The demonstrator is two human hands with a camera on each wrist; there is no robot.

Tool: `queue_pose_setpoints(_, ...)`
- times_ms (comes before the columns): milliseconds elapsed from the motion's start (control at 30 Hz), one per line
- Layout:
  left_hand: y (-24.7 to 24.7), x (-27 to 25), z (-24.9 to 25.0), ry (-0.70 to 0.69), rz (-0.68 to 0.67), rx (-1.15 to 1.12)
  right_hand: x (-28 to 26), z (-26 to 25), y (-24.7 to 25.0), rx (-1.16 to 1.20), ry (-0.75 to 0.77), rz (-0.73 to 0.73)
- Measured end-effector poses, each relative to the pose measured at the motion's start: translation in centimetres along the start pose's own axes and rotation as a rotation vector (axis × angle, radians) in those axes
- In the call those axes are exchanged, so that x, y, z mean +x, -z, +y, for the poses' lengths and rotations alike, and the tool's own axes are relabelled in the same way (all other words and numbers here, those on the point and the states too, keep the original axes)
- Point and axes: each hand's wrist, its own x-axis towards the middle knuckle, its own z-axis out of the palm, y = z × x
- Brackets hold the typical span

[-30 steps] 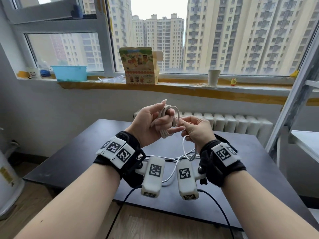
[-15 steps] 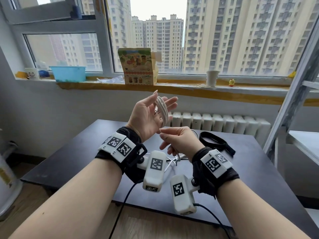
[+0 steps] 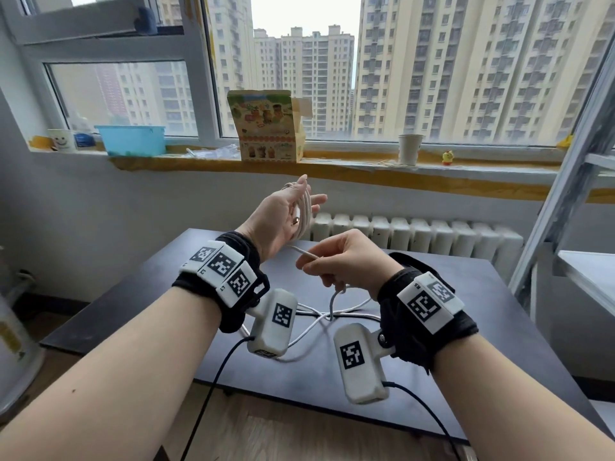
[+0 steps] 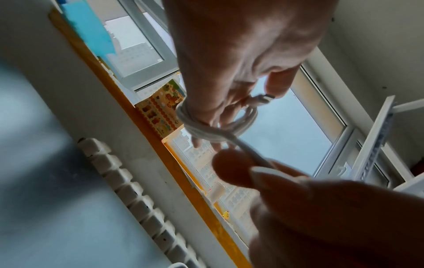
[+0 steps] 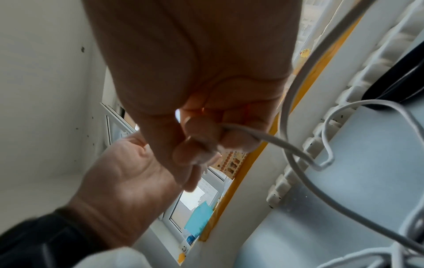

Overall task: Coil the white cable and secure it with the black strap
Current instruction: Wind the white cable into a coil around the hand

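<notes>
— Where is the white cable found?
— Several turns are seen wound round the straight, spread fingers of the left hand, raised above the dark table.
— And the free run?
— It is pinched by the curled fingers of the right hand, just below the left hand; the slack is left lying on the table.
</notes>
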Motion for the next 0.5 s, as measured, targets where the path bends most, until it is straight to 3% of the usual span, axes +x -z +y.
queue_pose_setpoints(500, 1.0, -0.7, -0.1, 0.201, -0.210, 0.418, 0.7, -2.1, 2.1, 0.046, 0.022, 0.212)
